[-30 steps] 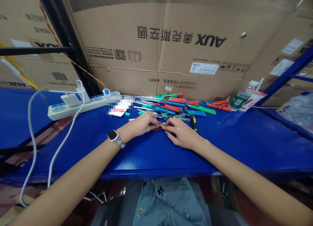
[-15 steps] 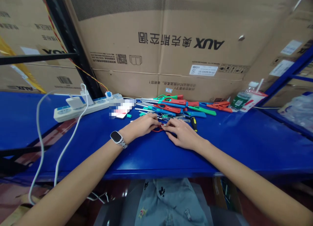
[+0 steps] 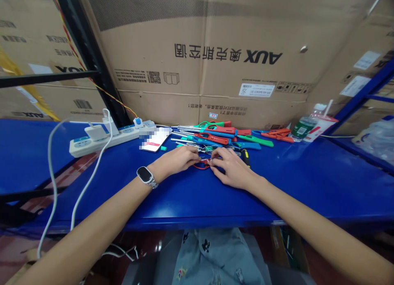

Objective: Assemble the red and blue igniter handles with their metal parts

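Close to the middle of the blue tabletop, my left hand (image 3: 180, 157) has its fingertips pinched at the left end of a small red lighter part (image 3: 201, 167) with a looped guard. My right hand (image 3: 229, 168) pinches the right end of the same part, where thin pale wires or pieces show between the fingers. Fine detail there is too small to make out. Just beyond both hands lies a pile of long-necked stick lighters (image 3: 215, 138) in red, blue and green. A yellow-and-black handle (image 3: 245, 157), like a screwdriver's, lies beside my right hand.
A white power strip (image 3: 123, 133) with plugs and cables stands at the left, near a partly blurred white phone-like object (image 3: 156, 141). Orange clips or handles (image 3: 277, 134), a green-labelled bottle (image 3: 303, 127) and a cup (image 3: 321, 127) are at right. Cardboard boxes (image 3: 147, 108) wall the back.
My hands have drawn slightly apart, the right shifting a little rightward. More of the red part and pale strands now shows between the fingertips. The view has tilted slightly.
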`<state>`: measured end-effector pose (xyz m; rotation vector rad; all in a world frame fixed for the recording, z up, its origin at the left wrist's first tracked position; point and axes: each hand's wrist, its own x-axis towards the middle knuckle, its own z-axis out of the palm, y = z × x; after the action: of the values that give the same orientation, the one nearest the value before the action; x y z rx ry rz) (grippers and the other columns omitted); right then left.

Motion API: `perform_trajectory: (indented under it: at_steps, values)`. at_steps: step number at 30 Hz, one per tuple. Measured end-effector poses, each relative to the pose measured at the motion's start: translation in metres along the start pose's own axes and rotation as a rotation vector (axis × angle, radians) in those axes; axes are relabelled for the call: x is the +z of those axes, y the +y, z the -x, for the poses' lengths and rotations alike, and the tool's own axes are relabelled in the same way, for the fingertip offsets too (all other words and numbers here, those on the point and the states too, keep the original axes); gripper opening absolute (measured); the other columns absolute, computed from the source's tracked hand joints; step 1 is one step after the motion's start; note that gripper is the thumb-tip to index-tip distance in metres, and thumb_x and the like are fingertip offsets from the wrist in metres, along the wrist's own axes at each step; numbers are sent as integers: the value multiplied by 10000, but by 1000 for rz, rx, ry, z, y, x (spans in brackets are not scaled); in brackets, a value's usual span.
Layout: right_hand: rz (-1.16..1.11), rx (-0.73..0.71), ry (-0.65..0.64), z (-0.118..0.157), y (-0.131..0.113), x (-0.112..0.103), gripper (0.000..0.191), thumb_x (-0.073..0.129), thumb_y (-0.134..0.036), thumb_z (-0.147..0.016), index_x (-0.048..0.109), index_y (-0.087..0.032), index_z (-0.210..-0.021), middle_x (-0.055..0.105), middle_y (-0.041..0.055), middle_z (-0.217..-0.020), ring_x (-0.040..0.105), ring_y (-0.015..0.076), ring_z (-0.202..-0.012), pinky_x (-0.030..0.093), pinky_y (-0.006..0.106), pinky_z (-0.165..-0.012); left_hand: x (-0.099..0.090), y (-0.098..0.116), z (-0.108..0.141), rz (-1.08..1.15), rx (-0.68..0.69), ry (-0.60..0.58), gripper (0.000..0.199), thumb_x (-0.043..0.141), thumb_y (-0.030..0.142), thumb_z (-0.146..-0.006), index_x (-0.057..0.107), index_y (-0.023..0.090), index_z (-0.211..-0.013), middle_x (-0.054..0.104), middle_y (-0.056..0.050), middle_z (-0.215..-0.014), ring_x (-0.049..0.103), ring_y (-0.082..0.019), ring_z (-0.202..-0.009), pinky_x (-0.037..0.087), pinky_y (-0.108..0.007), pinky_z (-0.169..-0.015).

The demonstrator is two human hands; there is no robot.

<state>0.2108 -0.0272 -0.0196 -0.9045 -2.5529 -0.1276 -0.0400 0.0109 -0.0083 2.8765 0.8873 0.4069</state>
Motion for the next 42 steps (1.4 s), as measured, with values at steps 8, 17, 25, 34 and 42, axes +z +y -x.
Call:
perform_trajectory:
  at_steps: [8, 17, 25, 34, 42]
  values:
    - [21, -26, -55, -34, 5, 4, 92, 621, -195, -970, 711, -180, -990, 705, 79, -974, 630, 226, -943, 416, 369, -814, 8, 1, -2, 41, 5, 13, 257, 502, 159, -1033, 758, 153, -1036, 678, -106, -1064, 669, -217, -952, 525, -341, -862]
    - [-121, 39, -124, -34, 11, 10, 176, 615, -197, -985, 733, -167, -858, 659, 67, -886, 586, 185, -852, 424, 303, -733, 5, 0, -2, 81, -63, -1, 215, 563, 109, -988, 763, 161, -1051, 727, -90, -1011, 671, -197, -876, 508, -326, -820]
    - [-286, 147, -232, -48, 11, 2, 140, 637, -80, -914, 706, -144, -811, 653, 43, -853, 579, 138, -737, 403, 256, -679, -3, 8, -3, -56, -66, -13, 194, 574, 126, -978, 756, 149, -916, 695, -75, -904, 643, -176, -790, 454, -292, -728]
    - [-275, 88, -321, -52, 15, -4, 152, 617, -53, -903, 706, -137, -812, 632, 49, -861, 558, 140, -737, 405, 258, -686, -4, 13, -2, -93, -88, -55, 229, 543, 162, -1015, 765, 144, -963, 689, -97, -970, 656, -193, -836, 465, -311, -755]
    - [-264, 103, -262, -38, 19, 2, 170, 600, -101, -951, 760, -156, -933, 616, 62, -925, 572, 149, -779, 440, 282, -717, -4, 6, 0, -49, -97, -70, 206, 571, 115, -975, 776, 142, -977, 702, -94, -971, 648, -176, -806, 470, -297, -750]
